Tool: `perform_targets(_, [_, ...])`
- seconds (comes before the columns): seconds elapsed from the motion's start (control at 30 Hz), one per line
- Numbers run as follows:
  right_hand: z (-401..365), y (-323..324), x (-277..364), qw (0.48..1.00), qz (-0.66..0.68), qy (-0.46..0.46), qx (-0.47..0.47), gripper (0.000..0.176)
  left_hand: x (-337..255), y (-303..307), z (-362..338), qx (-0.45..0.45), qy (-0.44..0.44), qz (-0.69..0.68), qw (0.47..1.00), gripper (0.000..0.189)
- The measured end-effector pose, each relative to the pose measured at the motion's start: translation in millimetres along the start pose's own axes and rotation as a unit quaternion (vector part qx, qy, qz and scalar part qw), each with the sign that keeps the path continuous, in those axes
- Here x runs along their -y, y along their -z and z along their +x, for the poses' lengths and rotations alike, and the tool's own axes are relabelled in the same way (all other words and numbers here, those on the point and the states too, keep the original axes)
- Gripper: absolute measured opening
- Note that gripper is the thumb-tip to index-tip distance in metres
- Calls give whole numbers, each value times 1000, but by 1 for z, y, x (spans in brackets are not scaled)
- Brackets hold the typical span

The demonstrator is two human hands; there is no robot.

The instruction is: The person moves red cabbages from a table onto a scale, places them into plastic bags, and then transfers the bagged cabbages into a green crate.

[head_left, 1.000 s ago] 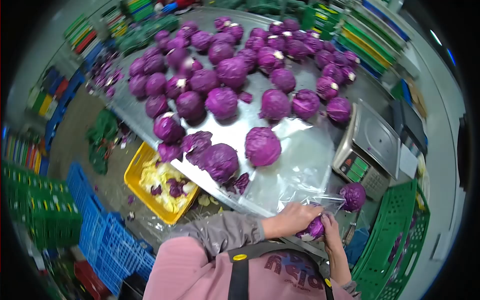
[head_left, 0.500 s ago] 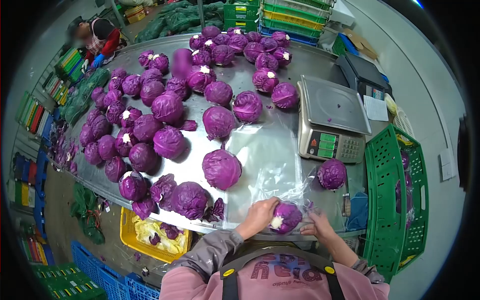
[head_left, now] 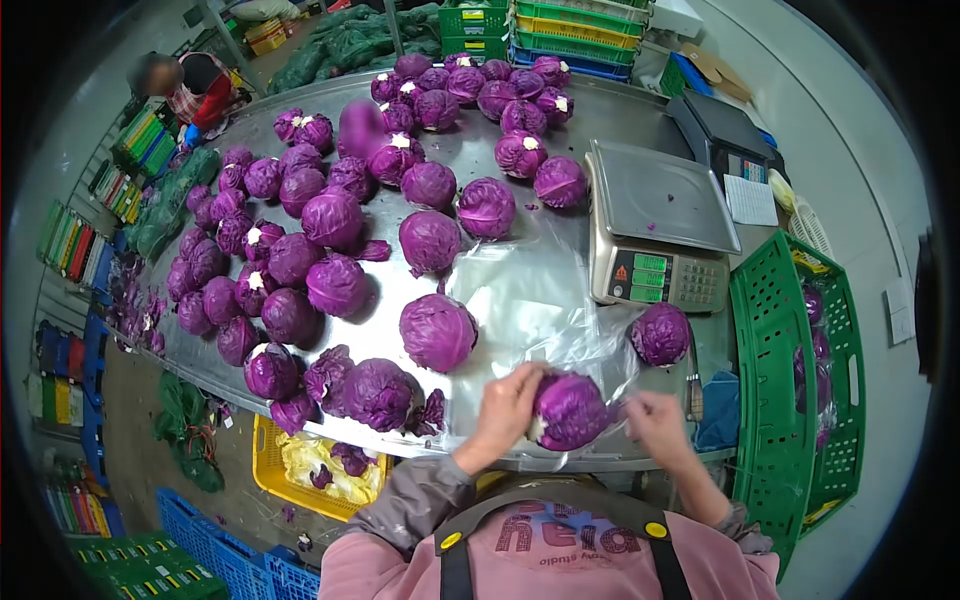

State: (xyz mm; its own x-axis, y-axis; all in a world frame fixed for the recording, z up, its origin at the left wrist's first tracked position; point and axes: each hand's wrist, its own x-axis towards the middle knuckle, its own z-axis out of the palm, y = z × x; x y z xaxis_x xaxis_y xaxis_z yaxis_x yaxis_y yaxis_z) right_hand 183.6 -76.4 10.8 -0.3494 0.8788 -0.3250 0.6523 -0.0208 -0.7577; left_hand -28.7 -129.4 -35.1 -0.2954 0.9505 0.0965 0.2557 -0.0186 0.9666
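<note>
At the table's near edge, my left hand (head_left: pixel 508 412) grips a red cabbage (head_left: pixel 574 412) from its left side, fingers curled against it. The cabbage is tilted, with its pale cut stem end to the lower left. My right hand (head_left: pixel 657 426) is closed just right of it, pinching what looks like a thin purple leaf at the cabbage's side; the fingertips are slightly blurred. Clear plastic bags (head_left: pixel 520 290) lie flat under and beyond the cabbage. Another red cabbage (head_left: pixel 660 335) sits beyond my right hand, and a larger one (head_left: pixel 438 333) beyond my left.
Many red cabbages (head_left: pixel 333 218) cover the metal table's left and far parts. A weighing scale (head_left: pixel 660 230) stands right, a green crate (head_left: pixel 775 370) beside the table. A knife (head_left: pixel 694 385) lies near a blue cloth (head_left: pixel 717 410). A yellow crate (head_left: pixel 270 470) holds leaves. Another person (head_left: pixel 200 90) works far left.
The held cabbage has been raised and turned, so its stem end now faces lower left. My right hand has moved slightly right and up and closed. The view has shifted slightly.
</note>
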Motion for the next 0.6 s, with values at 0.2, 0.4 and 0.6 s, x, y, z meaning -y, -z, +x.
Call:
perform_targets(0.2, [-5, 31, 42, 991, 121, 51, 8, 29, -60, 38, 29, 13, -17, 28, 999, 20])
perform_targets(0.4, [-20, 43, 54, 978, 201, 29, 50, 28, -62, 54, 10, 51, -17, 78, 995, 19])
perform_targets(0.6, [-14, 53, 72, 937, 345, 58, -16, 34, -95, 70, 13, 8, -67, 43, 997, 15])
